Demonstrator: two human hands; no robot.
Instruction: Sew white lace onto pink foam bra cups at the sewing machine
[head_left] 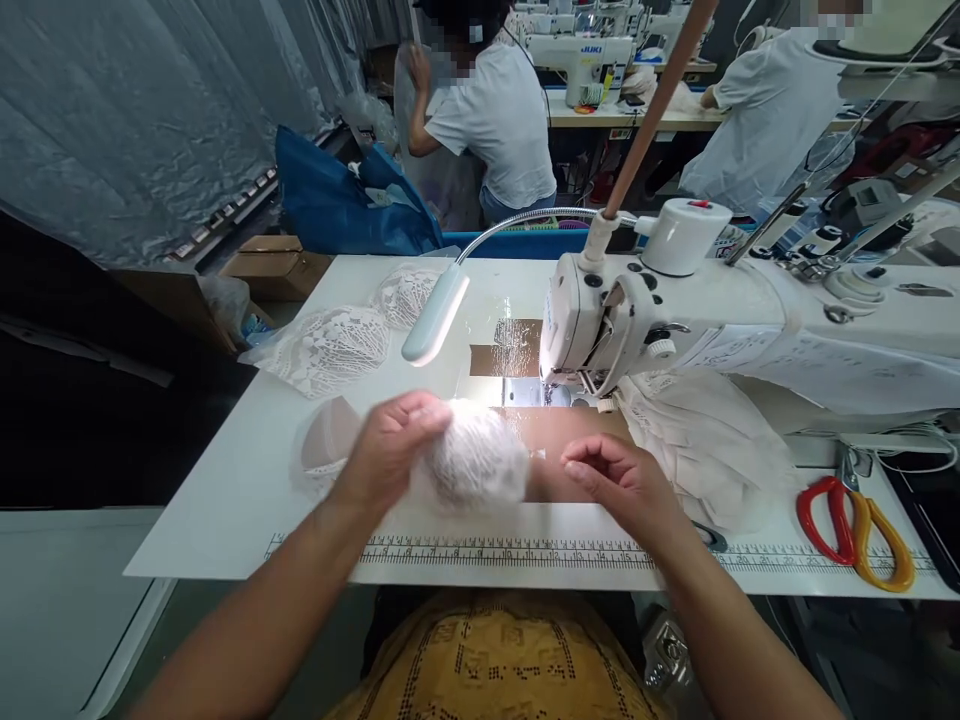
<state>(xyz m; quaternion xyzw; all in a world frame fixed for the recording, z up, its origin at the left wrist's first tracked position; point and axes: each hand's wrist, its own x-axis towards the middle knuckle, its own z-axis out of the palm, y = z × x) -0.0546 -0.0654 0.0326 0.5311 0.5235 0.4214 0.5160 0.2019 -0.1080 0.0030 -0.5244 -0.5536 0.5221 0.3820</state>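
My left hand [386, 448] grips a rounded white lace cup [474, 462] from its left side, holding it just above the white sewing table [247, 480]. To the right of the cup is my right hand [619, 478], its fingers curled in a pinch; what they hold I cannot make out. Both hands are in front of the white sewing machine [675, 320], whose needle area lies just beyond the cup. A beige padded cup [326, 440] lies on the table left of my left hand.
White lace pieces [330, 348] lie at the table's back left under a gooseneck lamp [435, 315]. A stack of white fabric [705, 450] sits under the machine arm. Red and yellow scissors [855, 525] lie at right. Two people work at machines behind.
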